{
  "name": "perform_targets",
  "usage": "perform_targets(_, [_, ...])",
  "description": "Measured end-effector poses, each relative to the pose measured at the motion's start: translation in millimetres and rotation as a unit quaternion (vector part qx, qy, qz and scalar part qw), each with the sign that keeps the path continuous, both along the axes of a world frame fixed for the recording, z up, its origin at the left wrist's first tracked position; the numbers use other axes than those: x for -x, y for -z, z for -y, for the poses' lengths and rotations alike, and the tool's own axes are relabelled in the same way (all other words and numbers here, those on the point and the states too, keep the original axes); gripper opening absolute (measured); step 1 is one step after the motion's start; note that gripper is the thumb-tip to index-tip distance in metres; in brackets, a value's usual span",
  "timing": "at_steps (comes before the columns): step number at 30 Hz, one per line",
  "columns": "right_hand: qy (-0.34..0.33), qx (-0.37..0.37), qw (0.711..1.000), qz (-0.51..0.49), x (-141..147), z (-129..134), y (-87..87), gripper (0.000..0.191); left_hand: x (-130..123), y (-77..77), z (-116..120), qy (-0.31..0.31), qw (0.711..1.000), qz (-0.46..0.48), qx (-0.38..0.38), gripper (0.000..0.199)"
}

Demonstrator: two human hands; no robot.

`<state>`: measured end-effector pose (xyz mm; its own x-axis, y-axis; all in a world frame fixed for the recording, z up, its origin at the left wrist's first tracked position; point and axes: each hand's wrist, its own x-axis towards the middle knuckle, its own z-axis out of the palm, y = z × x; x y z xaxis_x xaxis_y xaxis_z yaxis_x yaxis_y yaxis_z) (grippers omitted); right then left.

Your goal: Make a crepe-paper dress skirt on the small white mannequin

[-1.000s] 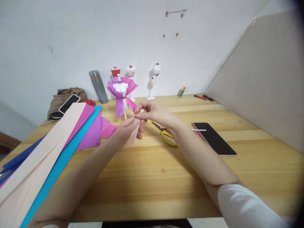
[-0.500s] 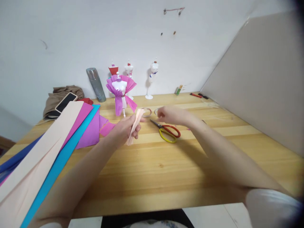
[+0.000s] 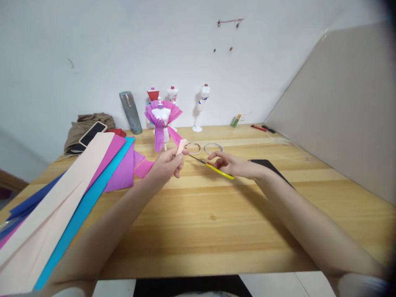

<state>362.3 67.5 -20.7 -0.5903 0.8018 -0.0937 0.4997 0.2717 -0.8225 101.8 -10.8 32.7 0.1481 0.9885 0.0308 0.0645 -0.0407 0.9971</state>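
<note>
Between the thumb and fingers of my left hand (image 3: 168, 164), a pale pink strip of crepe paper (image 3: 181, 146) is pinched, its gathered top end poking out. My right hand (image 3: 231, 164) has its fingers at the handles of the scissors (image 3: 220, 170), which are tilted up on edge. The yellow handle faces me and the red one is mostly hidden behind it and the fingers. The blades point left, towards my left hand. Just behind my left hand stands a small white dress form (image 3: 161, 115) wrapped in purple and pink crepe paper.
Sheets of coloured crepe paper (image 3: 89, 165) lie at the left. Behind them are a phone (image 3: 93, 134), brown cloth (image 3: 89, 121) and a flask (image 3: 130, 112). Two tape rings (image 3: 213, 144) rest mid-table; a black flat object (image 3: 272, 168) lies beyond my right forearm. More dress forms (image 3: 204, 93) stand by the wall.
My right hand has come down onto the scissors and raised them on edge from lying flat. The paper strip now shows less below my left hand. The view has shifted slightly.
</note>
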Motion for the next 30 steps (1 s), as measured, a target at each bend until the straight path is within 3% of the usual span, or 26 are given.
perform_targets(3, [-0.055, 0.099, 0.969, -0.218, 1, 7, -13.5, 0.057, 3, -1.1, -1, -0.017, 0.999, -0.015, -0.025, 0.022])
perform_targets(5, [-0.067, 0.094, 0.939, -0.323, 8, 14, -24.1, 0.069, 5, -1.2, -3, -0.029, 0.998, -0.03, -0.046, 0.025])
perform_targets(7, [-0.093, 0.062, 0.925, -0.363, 20, 20, -34.2, 0.078, 6, -1.0, -5, -0.041, 0.996, -0.045, -0.067, 0.029])
perform_targets(14, [-0.132, -0.085, 0.929, -0.334, 62, 24, -45.1, 0.073, 12, -1.1, -4, -0.077, 0.981, -0.101, -0.15, 0.036])
perform_targets(19, [-0.025, -0.17, 0.963, -0.206, 87, 46, -45.9, 0.051, 12, -4.4, 3, -0.123, 0.951, -0.169, -0.226, 0.028])
perform_targets(24, [-0.016, -0.204, 0.967, -0.148, 94, 53, -40.9, 0.043, 7, -2.3, 3, -0.124, 0.91, -0.268, -0.291, 0.023])
perform_targets(30, [-0.026, -0.206, 0.969, -0.135, 89, 46, -36.7, 0.04, 8, 6.0, -4, -0.104, 0.888, -0.328, -0.305, 0.024])
